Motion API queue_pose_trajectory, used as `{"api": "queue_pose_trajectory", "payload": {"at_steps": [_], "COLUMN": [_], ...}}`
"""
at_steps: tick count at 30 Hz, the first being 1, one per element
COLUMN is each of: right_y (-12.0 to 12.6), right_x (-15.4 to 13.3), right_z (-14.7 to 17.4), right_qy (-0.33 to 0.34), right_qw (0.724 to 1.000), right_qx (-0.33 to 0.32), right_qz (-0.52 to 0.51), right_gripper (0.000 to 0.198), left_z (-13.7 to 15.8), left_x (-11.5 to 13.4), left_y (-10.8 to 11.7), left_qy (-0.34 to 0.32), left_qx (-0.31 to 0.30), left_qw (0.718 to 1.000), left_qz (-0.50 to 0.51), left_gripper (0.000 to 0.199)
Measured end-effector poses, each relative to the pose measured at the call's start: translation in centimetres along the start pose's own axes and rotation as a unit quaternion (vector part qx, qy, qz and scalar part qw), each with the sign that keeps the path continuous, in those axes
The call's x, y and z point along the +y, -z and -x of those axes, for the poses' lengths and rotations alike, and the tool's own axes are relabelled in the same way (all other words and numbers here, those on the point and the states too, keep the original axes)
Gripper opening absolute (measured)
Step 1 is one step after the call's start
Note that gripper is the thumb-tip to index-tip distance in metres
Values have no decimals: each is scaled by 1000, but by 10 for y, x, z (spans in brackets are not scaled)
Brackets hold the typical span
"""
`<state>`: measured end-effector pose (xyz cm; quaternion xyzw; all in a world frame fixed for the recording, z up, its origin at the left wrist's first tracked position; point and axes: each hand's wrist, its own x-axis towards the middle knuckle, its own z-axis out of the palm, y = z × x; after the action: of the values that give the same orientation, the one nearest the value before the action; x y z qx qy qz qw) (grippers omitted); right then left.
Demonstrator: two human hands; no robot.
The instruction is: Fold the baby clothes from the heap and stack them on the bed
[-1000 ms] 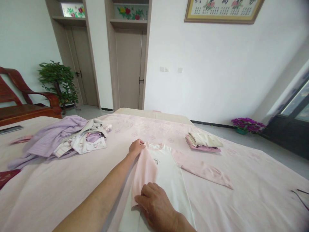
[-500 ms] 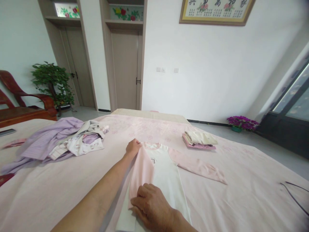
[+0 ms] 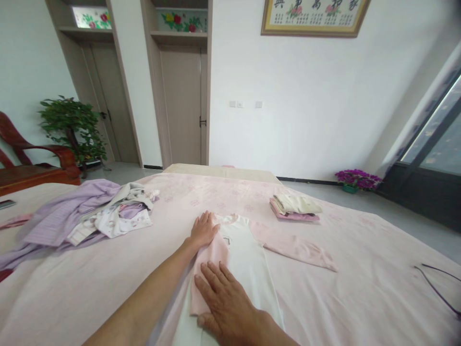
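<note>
A white long-sleeved shirt (image 3: 248, 269) with pink sleeves lies face up on the pink bedspread. Its left-hand sleeve (image 3: 211, 262) is folded inward over the body, while the other sleeve (image 3: 295, 249) stretches out to the right. My left hand (image 3: 204, 229) lies flat on the shoulder beside the collar, fingers spread. Lower down, my right hand (image 3: 225, 298) rests open across the folded sleeve and the shirt's front. The hem is partly hidden by my right hand and the frame's bottom edge.
A heap of rumpled lilac and white clothes (image 3: 90, 211) lies at the left. Toward the back right sits a folded stack of clothes (image 3: 296, 207). Dark eyeglasses (image 3: 437, 290) lie near the right edge, and a phone (image 3: 7, 203) at the far left.
My left hand has let go of its pinch at the shoulder and flattened onto it. My right hand has uncurled and spread over the sleeve, which now lies flatter.
</note>
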<state>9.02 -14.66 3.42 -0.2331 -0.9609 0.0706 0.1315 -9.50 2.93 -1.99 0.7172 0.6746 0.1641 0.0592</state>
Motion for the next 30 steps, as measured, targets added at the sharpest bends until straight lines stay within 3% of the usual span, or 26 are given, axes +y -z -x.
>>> {"api": "queue_pose_trajectory", "payload": {"at_steps": [6,12,15,18,20,24,27,30], "right_y": [-21,-41,-27,-7,3,17,31,50], "right_x": [-8,-23,-22,-13,-7,-10,-17,-2], "right_z": [7,25,45,66,79,101,114,124], "right_qy": [64,123,102,71,69,84,75,-32], "right_qw": [997,975,977,988,991,989,996,992], "right_qx": [4,103,113,54,20,3,-28,-26], "right_qz": [52,155,152,125,115,123,41,-122], "right_gripper": [74,43,47,67,72,47,39,30], "left_z": [-1,25,62,105,126,138,141,157], "left_x": [0,24,43,56,58,57,61,71], "left_y": [5,25,30,27,23,22,28,36], "left_qy": [5,0,-95,-199,-234,-245,-235,-245], "left_qx": [-11,37,24,-24,-51,-67,-76,-104], "left_qw": [1000,998,995,980,971,967,969,964], "left_qz": [-27,-51,-32,-3,-4,-16,-17,6], "left_gripper": [68,64,62,64,64,63,60,64]}}
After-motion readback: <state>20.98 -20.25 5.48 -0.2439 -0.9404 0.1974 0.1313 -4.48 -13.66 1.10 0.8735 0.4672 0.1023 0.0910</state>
